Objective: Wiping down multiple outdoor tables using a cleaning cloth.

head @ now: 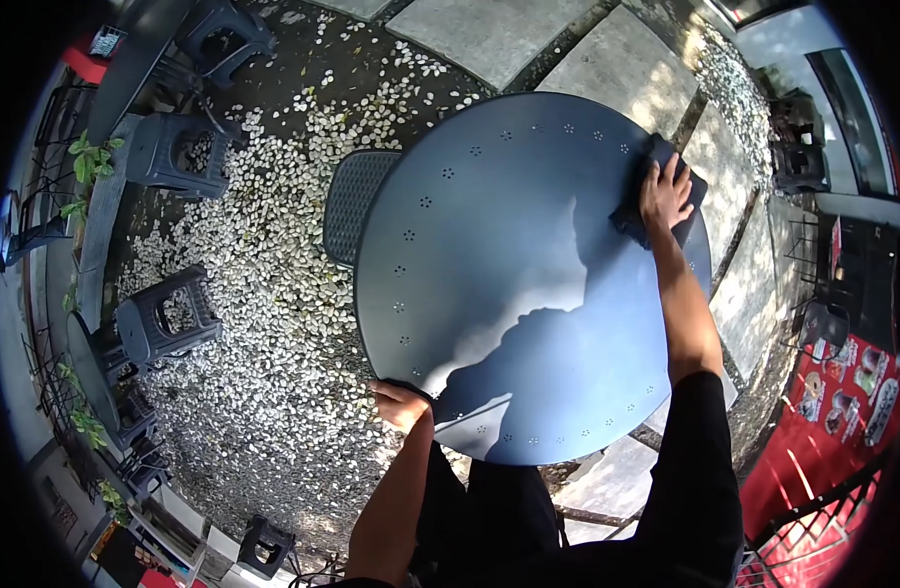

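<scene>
A round grey-blue plastic table stands right before me, with clusters of small holes pierced around its rim. My left hand grips the table's near-left edge, its fingertips curled at the rim. At the far-right side, my right hand presses down on a dark cloth with fingers spread. That cloth is bunched beneath the palm and reaches to the table's edge. Shadows of my head and arm fall across the tabletop.
A dark plastic stool is partly tucked under the table's left side. More stools stand over white pebbles at left. Concrete slabs lie beyond and to the right. A red banner with food pictures hangs at right.
</scene>
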Available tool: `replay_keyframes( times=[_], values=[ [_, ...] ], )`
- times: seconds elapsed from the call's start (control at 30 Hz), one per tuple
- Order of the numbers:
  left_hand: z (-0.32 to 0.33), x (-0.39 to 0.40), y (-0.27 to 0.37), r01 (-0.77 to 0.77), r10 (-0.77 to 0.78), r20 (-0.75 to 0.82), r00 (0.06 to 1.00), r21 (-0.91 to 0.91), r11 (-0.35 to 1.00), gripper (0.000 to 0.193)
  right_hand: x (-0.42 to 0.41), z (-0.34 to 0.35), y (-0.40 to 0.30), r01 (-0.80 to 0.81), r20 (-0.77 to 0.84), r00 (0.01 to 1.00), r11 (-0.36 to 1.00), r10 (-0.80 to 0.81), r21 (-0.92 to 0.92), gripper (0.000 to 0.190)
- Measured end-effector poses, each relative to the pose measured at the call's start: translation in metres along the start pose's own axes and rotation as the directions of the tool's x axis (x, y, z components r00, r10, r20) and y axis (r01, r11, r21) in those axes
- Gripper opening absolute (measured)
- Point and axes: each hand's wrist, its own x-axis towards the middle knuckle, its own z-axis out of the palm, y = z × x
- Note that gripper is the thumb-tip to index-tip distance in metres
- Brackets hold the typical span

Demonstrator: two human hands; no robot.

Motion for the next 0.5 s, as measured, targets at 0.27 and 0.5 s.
replay_keyframes(
  times=[0.27, 0.5],
  values=[
    [-0.019, -0.01, 0.031, -0.126, 0.117, 0.064, 0.991, 0.164, 0.978, 0.043, -0.084, 0.009, -0.164, 0.526, 0.092, 0.84, 0.844, -0.535, 0.108, 0.067],
    [-0.008, 0.001, 0.018, 0.078, -0.119, 0.225, 0.967, 0.183, 0.98, 0.061, -0.211, -0.024, -0.184, 0.743, 0.245, 0.604, 0.647, -0.758, 0.171, 0.092]
  ],
)
